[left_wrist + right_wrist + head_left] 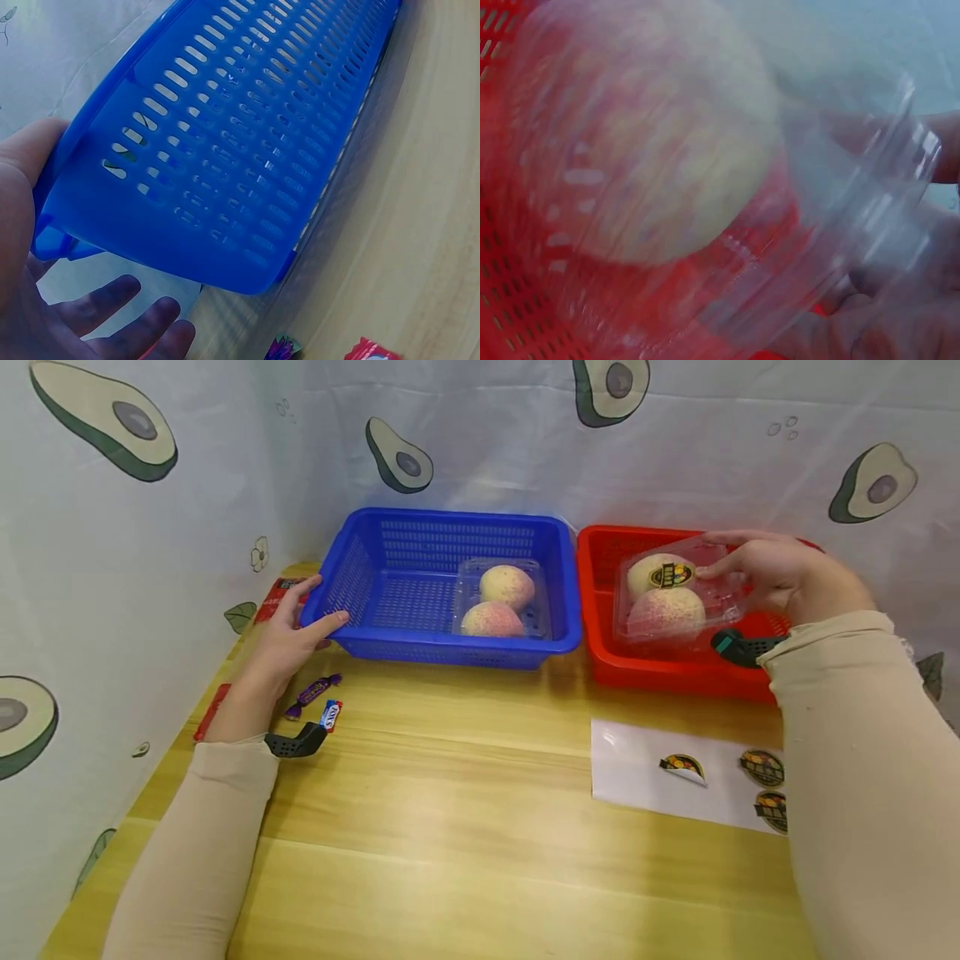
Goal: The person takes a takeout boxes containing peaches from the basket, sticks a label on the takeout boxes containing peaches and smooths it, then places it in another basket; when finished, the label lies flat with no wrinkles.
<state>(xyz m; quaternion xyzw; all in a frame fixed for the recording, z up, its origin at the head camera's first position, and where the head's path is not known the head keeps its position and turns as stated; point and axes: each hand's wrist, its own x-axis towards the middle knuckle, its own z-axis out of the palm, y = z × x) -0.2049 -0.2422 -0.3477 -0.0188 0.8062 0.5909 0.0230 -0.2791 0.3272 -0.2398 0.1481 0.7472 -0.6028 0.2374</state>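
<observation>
My right hand (795, 572) grips the side of a clear plastic clamshell box (720, 560) over the red basket (675, 677). Inside are two pale peaches (663, 614) with pink blush, and a black-and-gold sticker (672, 575) is on the lid. In the right wrist view the clear plastic (900, 172) is between thumb and fingers, blurred. At the front left corner of the blue basket (465, 643), my left hand (279, 643) holds the rim with its thumb over it; the other fingers spread loosely outside. A second clear box (542, 610) with two peaches (507, 585) lies in the blue basket.
A white sticker sheet (626, 768) with several round stickers, one partly peeled (684, 768), lies before the red basket. Near my left wrist are a purple-wrapped candy (312, 695) and a small blue-and-red one (331, 715). An avocado-print curtain (487, 452) hangs behind.
</observation>
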